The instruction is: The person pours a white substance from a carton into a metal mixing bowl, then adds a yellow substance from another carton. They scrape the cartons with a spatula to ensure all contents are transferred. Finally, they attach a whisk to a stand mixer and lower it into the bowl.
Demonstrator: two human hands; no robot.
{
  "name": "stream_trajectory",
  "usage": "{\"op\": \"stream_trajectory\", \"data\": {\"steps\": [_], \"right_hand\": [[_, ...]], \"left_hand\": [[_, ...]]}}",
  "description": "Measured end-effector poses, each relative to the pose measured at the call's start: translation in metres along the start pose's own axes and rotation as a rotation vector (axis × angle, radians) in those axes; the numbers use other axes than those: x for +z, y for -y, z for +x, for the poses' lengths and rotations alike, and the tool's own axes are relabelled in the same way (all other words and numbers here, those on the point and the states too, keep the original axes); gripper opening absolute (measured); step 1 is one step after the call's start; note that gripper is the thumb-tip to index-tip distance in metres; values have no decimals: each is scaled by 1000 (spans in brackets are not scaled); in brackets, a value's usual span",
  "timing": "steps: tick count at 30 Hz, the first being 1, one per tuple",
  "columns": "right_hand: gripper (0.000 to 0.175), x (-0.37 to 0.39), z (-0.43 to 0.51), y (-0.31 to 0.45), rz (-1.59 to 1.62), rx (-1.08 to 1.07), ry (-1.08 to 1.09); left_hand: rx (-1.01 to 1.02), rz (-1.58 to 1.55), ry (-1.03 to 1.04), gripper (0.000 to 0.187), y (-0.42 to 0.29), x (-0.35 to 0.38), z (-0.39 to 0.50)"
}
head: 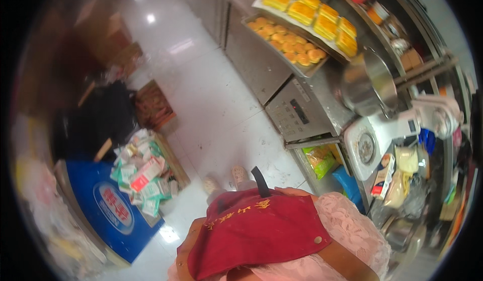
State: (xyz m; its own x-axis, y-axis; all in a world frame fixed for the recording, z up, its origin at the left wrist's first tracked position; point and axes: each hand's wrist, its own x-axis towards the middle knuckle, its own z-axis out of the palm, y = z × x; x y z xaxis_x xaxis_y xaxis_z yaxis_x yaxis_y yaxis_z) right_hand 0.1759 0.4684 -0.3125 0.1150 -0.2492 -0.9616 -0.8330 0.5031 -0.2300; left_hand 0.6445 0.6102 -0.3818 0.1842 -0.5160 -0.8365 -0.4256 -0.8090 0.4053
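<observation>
Below me hangs a red apron with brown straps and yellow lettering, over pink lace clothing. Just past the apron's upper right edge, a small part of my right hand shows; its fingers are hidden behind the cloth. My left hand is out of view. To the right, on a steel counter, a metal tray holds several round golden buns. Beside it, several rectangular yellow pastries lie on white paper. A large steel mixing bowl stands near a white stand mixer.
Below the counter's control panel, a green bag sits on a shelf. Packets lie beyond the mixer. Leftward, a box of small cartons rests by a blue chest; another cardboard box is farther off. Tiled floor runs between.
</observation>
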Motion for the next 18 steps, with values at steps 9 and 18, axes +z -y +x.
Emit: {"op": "stream_trajectory", "data": {"steps": [9, 18], "right_hand": [[47, 66, -25, -97, 320, 75, -324], [45, 64, -188, -6, 1355, -589, -447]], "left_hand": [[627, 45, 321, 31, -241, -40, 9], [62, -380, 1251, 31, -384, 22, -118]]}}
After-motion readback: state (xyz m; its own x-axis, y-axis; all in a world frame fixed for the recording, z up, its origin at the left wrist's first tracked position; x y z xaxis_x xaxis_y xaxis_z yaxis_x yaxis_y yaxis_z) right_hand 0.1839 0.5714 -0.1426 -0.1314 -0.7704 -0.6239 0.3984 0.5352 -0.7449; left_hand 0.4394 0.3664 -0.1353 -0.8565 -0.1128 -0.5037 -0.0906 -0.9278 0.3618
